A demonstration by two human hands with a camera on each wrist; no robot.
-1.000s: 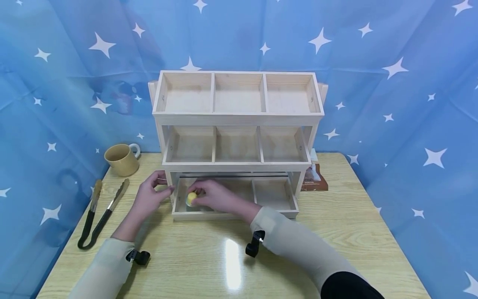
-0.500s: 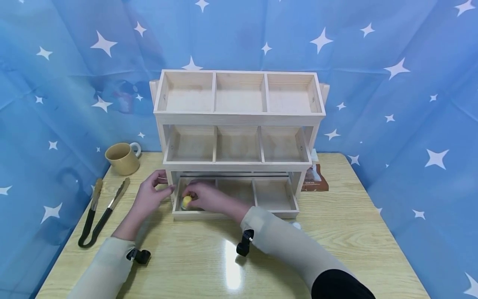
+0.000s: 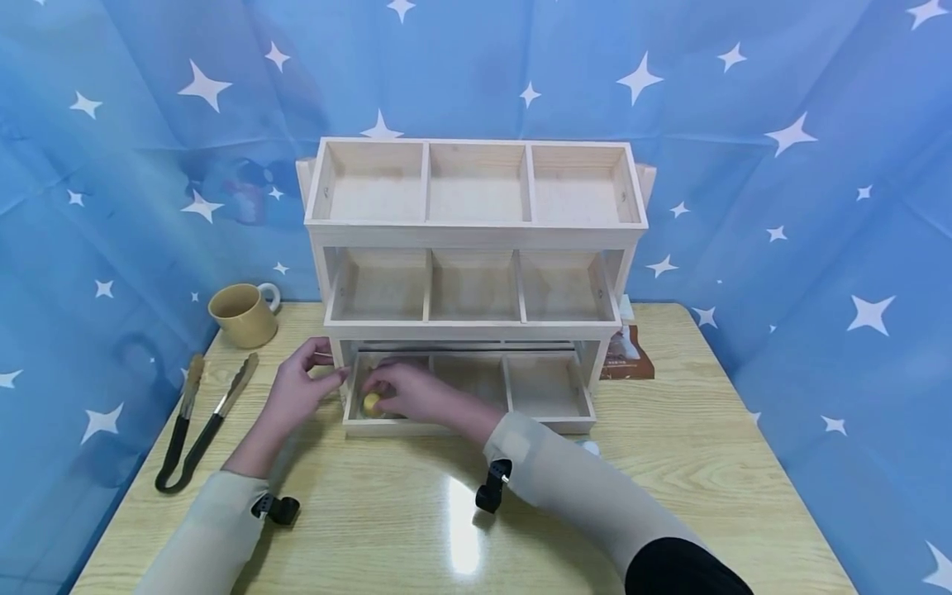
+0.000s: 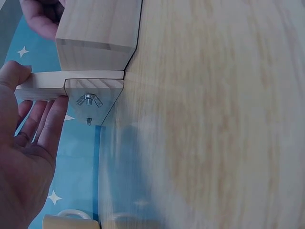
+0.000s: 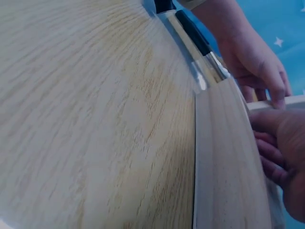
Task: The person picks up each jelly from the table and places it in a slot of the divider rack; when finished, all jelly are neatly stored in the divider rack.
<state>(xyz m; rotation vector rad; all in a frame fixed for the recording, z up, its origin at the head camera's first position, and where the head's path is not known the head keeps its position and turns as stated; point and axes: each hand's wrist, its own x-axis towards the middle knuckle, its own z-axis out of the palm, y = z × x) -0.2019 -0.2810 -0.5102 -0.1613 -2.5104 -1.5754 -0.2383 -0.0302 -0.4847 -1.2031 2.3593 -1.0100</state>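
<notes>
Lower left of centre, a round yellow item lies at the right hand's fingertips, grip unclear. The left hand pinches the rack.

A small yellow ball is resting low in the left compartment of the rack's bottom tray, close to the near wall, with the right hand holding it and partly covering it. The pale wooden rack is standing upright, its three trays rising one above another; the left hand is gripping its left side.
</notes>
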